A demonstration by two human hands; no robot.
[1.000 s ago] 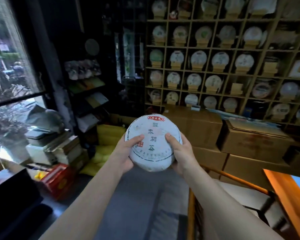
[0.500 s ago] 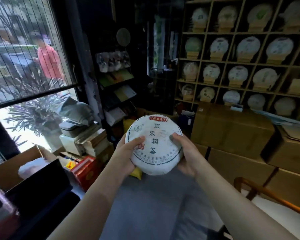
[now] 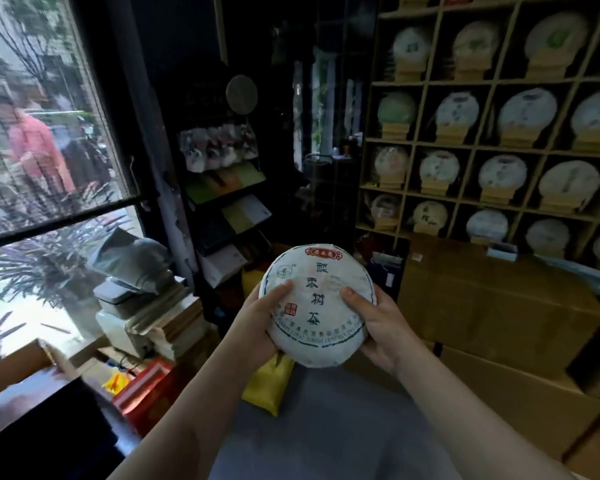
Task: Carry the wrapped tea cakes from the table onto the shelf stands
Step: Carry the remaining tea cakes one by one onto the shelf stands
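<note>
At the far left a window (image 3: 49,133) shows a blurred street, and a spiky plant (image 3: 45,268) stands by its lower pane. Just right of the plant, a stack of books and boxes (image 3: 153,320) carries a grey bundle, with a red box (image 3: 146,389) lower down near the floor. Behind them a dark rack (image 3: 226,202) holds packets and flat cartons.

In the middle, both arms reach forward and hold one wrapped tea cake (image 3: 317,306) in the air above the grey floor (image 3: 326,427), its printed face tilted up toward the camera. The left hand (image 3: 257,323) grips its left edge, thumb lying across the white wrapper and the other fingers hidden beneath. The right hand (image 3: 381,327) grips the right edge the same way, thumb on the face. A yellow bag (image 3: 267,382) lies on the floor below the cake.

To the right, cardboard boxes (image 3: 492,306) are stacked along the wall. Above them the wooden shelf (image 3: 471,147) is divided into square compartments, most holding a round wrapped cake upright on a small wooden stand (image 3: 451,133). The held cake is well apart from the shelf.
</note>
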